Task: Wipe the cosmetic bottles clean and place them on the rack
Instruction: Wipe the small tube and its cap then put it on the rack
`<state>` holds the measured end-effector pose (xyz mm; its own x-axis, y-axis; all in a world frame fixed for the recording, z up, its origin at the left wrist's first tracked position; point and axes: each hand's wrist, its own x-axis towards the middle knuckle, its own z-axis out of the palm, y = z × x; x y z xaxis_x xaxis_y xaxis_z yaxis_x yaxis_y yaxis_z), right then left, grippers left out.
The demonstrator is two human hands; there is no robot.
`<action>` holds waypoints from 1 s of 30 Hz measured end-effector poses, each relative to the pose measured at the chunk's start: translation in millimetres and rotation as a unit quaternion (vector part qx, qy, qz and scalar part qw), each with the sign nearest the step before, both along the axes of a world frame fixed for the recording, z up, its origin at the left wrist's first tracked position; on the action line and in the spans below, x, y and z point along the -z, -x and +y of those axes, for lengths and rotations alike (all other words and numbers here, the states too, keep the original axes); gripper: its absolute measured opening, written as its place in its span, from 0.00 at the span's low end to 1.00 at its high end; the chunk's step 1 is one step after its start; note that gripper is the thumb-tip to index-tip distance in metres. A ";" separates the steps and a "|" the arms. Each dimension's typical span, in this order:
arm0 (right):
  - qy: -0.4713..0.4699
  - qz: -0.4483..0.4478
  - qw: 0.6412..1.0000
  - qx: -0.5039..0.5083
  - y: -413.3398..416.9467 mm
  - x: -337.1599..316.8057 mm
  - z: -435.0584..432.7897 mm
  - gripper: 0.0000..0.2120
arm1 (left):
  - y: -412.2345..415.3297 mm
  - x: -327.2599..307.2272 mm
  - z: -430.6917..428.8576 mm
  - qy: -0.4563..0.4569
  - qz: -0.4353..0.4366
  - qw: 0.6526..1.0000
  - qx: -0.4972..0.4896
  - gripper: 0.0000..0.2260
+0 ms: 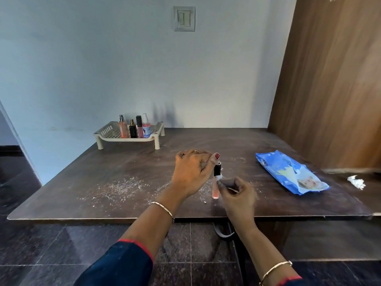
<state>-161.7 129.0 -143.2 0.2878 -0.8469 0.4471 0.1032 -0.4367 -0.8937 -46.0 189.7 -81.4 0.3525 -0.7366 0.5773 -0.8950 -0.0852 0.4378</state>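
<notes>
1. The lip gloss tube [215, 187] is held upright on the bench [103, 182] between the hands
2. Its black cap [217, 169] is pinched by the left hand [190, 172]
3. A wipe [222, 178] is gripped against it by the right hand [239, 196]

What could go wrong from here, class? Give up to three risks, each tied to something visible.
1. The left hand pinches only the black cap of the lip gloss tube; rubbing by the right hand with the wipe could tip it or loosen the cap.
2. White powder lies on the table around the tube's base, so it may get dirty again.
3. Four bottles stand close together on the rack; adding another could knock them.
</notes>
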 end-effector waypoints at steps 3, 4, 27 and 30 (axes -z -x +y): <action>-0.015 0.040 0.999 -0.005 2.8 -1.0 -4.9 0.06 | -2.3 0.5 -3.0 -0.003 0.009 1.000 0.012 0.21; -0.018 0.041 0.999 0.003 1.6 -4.7 -7.1 0.07 | -2.9 0.2 -4.2 -0.004 0.012 1.000 0.015 0.23; 0.023 0.154 0.987 0.040 -0.6 -23.3 -13.9 0.09 | -2.8 -14.1 -9.6 -0.055 -0.050 0.997 -0.015 0.15; 0.031 0.108 0.992 0.050 -3.6 -24.9 -11.8 0.12 | -3.2 -12.0 -9.6 -0.052 -0.058 0.997 -0.016 0.16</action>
<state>-158.0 117.2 -118.2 0.2981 -0.8487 0.4369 -0.1340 -0.4904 -0.8611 -42.9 180.1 -69.4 0.3126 -0.7840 0.5364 -0.9351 -0.1547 0.3188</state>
